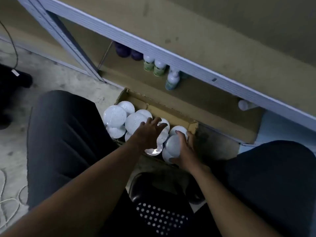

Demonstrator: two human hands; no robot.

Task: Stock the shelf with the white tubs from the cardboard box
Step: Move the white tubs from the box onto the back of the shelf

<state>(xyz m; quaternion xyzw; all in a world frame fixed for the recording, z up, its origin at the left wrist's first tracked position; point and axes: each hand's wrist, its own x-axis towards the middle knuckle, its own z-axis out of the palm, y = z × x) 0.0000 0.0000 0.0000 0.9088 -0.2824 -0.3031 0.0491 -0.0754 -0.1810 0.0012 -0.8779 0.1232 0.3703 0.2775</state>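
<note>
The round white plastic tubs (114,116) lie heaped in the open brown cardboard box (192,124) on the floor below the grey metal shelf (171,53). The right hand (185,151) curls its fingers round one tub (172,146); the left hand (147,132) hovers, fingers spread. Lifting it could topple the loose neighbours.

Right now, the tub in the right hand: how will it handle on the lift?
The white tub is probably rigid: its round shape holds under the right hand. It is likely slippery, since its surface looks smooth and glossy. It may roll if set on its side, like the heaped tubs in the cardboard box.
</note>
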